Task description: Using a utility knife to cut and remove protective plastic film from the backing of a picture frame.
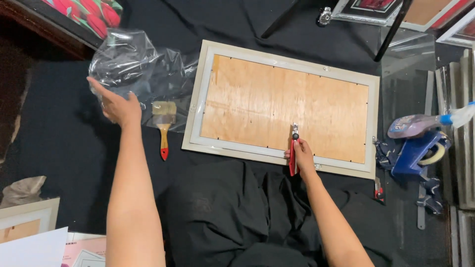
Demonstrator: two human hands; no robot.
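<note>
Right hand [303, 155] grips red-handled metal pliers [294, 153], long axis toward 12 o'clock, on the pale wooden frame's plywood back [277, 104]; left hand [118, 105], open, touches crumpled clear plastic bag [133, 66] at 10 o'clock

Both forearms are bare, no sleeves or rings visible; black fabric covers the lap.

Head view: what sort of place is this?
Probably a picture-framing workshop, worked on the floor. A frame lies face down showing its wooden backing, more frames lie above it, and a paintbrush and a blue tape dispenser lie close by.
</note>
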